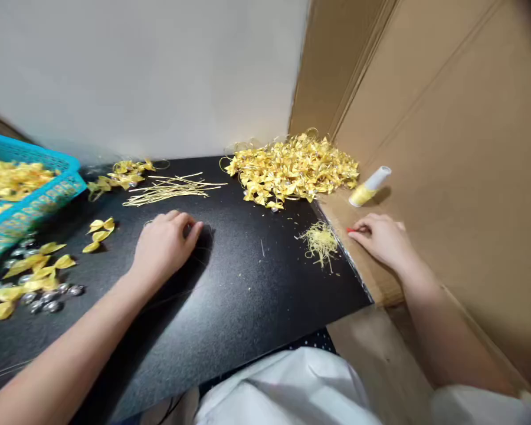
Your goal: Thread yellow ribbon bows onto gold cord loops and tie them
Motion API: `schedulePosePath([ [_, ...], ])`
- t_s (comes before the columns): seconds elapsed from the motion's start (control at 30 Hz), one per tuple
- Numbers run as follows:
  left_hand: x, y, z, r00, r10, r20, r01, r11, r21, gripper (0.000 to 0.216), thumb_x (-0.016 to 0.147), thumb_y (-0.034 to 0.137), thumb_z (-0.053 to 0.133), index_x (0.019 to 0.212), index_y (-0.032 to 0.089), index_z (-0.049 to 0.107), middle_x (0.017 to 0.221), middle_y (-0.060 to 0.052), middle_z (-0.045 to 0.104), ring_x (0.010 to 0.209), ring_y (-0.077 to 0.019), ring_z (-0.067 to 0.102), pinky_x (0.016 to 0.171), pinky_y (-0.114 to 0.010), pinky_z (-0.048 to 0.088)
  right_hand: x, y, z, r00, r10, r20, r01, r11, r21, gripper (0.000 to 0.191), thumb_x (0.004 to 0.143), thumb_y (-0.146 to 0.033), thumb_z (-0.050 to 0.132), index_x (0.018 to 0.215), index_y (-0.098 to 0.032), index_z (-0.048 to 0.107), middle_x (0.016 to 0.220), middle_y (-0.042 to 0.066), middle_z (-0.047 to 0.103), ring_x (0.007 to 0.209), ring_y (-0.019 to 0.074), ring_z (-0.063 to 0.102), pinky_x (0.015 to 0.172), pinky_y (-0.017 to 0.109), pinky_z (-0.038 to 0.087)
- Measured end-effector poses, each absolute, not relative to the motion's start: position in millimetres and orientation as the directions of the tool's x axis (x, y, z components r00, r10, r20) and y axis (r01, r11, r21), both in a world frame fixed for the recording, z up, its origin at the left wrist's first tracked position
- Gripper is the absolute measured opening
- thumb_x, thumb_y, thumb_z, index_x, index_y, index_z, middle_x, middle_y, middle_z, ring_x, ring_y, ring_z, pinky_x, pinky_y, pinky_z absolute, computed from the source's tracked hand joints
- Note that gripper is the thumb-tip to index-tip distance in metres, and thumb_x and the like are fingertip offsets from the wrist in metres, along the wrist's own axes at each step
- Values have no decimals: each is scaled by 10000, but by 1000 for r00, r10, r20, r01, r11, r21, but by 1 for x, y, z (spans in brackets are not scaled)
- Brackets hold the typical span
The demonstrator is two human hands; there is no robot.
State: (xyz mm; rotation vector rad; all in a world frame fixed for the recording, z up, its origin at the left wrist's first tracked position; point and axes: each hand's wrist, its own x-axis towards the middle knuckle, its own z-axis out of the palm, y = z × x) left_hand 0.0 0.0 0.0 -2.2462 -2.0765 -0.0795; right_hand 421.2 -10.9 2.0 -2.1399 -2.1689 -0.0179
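My left hand (166,242) rests on the black table top (230,295) with its fingers curled down over something small that I cannot make out. My right hand (383,236) lies on the cardboard ledge at the table's right edge, its fingertips pinched on a small red object (351,229). Between the hands sits a little tuft of yellow thread clippings (321,241). A spool of yellow thread (369,186) lies on the cardboard just beyond my right hand.
A big heap of yellow ribbon bows (292,168) lies at the back right. Cut gold strands (170,189) lie behind my left hand. A turquoise basket (30,200) of bows stands at the left, with loose bows (100,230) and silver beads (48,298) near it. Cardboard walls (446,147) close the right side.
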Motion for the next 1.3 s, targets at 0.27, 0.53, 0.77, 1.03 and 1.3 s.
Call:
schedulePosePath([
  [0.27,79,-27,4,238,971,-3,959,-234,161,433,849,570,497,904,168,649,948,-98,688,940,-276,620,799,-383,436,424,-6,-6,57,986,155,987,-32,-157,175,823,-335,542,757,-188,611,814,82,667,784,249,585,674,351,367],
  [0.53,115,-19,15,213,962,-170,974,-195,115,205,877,283,533,866,150,688,926,-100,717,885,-260,677,754,-341,486,346,-3,26,-57,926,374,728,295,-619,116,846,-290,582,798,-186,565,721,18,608,636,144,550,624,271,414],
  [0.77,117,-25,15,238,949,-206,971,-230,65,219,923,208,471,919,116,670,923,-120,702,896,-285,675,724,-360,509,282,11,18,-337,918,210,574,377,-727,108,842,-241,592,761,-175,565,689,5,618,582,113,534,567,241,410],
  [1.03,113,-26,2,285,948,-144,959,-280,50,202,940,181,451,924,92,632,911,-148,669,913,-266,644,778,-351,494,269,17,-14,-285,959,7,387,121,-914,111,799,-257,605,749,-176,549,657,-12,589,525,108,576,529,238,465],
  [1.3,92,-19,-8,211,976,-43,889,-174,424,150,919,218,490,844,153,604,891,-64,665,814,-197,628,745,-309,484,269,9,-25,-234,963,-135,133,-106,-985,276,709,-377,719,753,-176,534,672,1,636,502,105,613,514,230,502],
])
